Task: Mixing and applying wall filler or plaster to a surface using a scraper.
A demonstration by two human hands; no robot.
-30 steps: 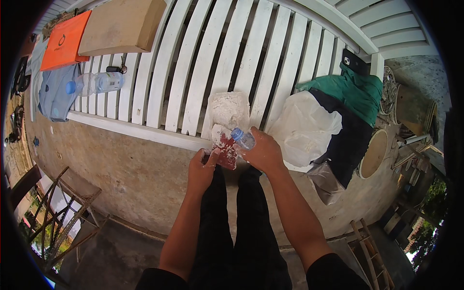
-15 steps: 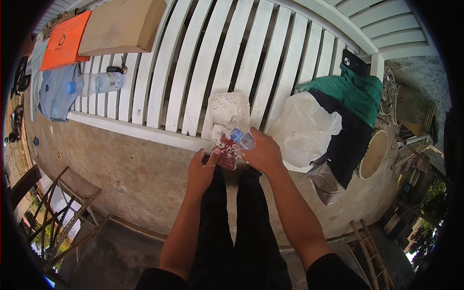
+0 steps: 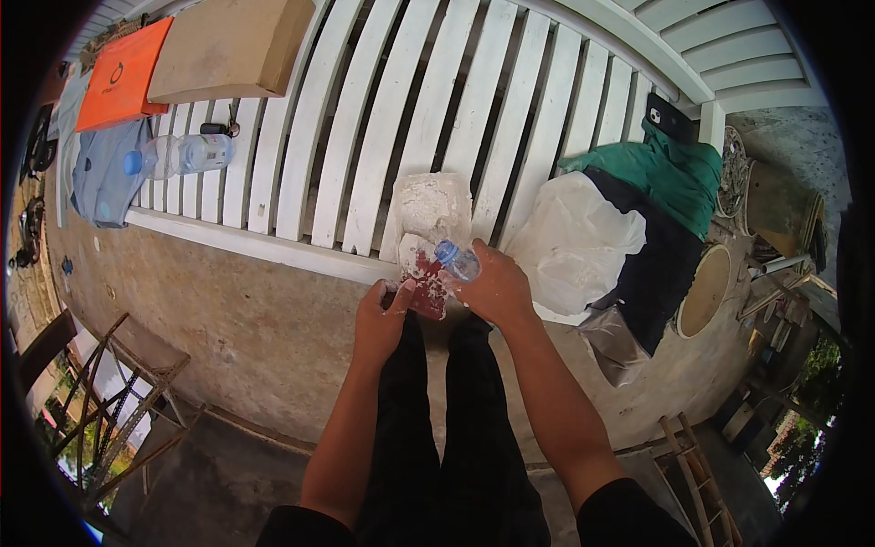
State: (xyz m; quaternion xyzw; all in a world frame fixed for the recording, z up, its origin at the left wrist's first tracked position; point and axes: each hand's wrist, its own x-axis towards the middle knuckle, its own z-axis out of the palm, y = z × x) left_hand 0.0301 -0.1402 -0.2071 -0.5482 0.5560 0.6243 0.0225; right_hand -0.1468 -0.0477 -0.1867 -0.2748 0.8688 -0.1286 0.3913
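My left hand (image 3: 381, 314) is closed on the near left edge of a flat dark red piece (image 3: 428, 299), thumb on top. White powder or paste coats much of the piece's upper face. In my right hand (image 3: 497, 284) is a small clear plastic bottle (image 3: 464, 265), tilted with its blue top (image 3: 446, 251) toward the upper left, over the red piece. White specks cling to my right fingers. Just beyond both hands, a shallow tray (image 3: 470, 187) filled with white powder sits on the slatted bench's near edge. I cannot tell whether the bottle's top is on or off.
The white slatted bench (image 3: 314, 137) spans the view. On its left lie a cardboard box (image 3: 228, 50), an orange bag (image 3: 123, 77), a large clear bottle (image 3: 196, 155) and keys (image 3: 219, 129). Right are a white plastic bag (image 3: 579, 242), dark and green cloth (image 3: 674, 182) and a phone (image 3: 668, 118).
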